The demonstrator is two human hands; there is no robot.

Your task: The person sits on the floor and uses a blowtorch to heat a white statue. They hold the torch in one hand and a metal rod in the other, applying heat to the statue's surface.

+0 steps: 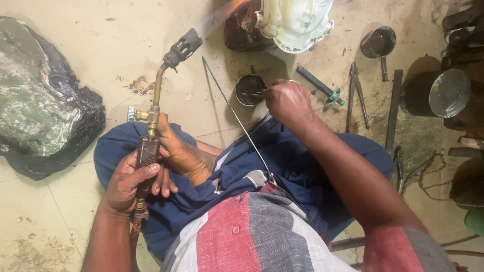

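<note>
Head view of a person seated cross-legged on a stained floor (75, 30). The left hand (132, 184) is closed around the dark grip of a gas torch (151, 121), whose brass neck rises to a black nozzle; a flame (229, 9) leaves the nozzle toward the upper right. A brass valve knob projects from the torch's left side, and a hose runs down from the grip past the wrist.

The right hand (288, 100) is closed in a pinch on tweezers (252, 93), whose tips reach into a small round metal bowl (249, 89) on the floor, just in front of the knees. A thin metal rod (237, 118) lies slanted from the floor across the blue lap cloth, between the two hands.

Beyond the bowl stands a pale cast head (297, 22) against a dark block, with the flame near the block's upper left. To the right lie a green-handled tool (322, 86), pliers (357, 93), a flat bar (393, 108), a small cup (378, 41) and a dark pot with a shiny lid (436, 93). A large dark lump with a greenish-grey face (43, 100) sits at the left.
</note>
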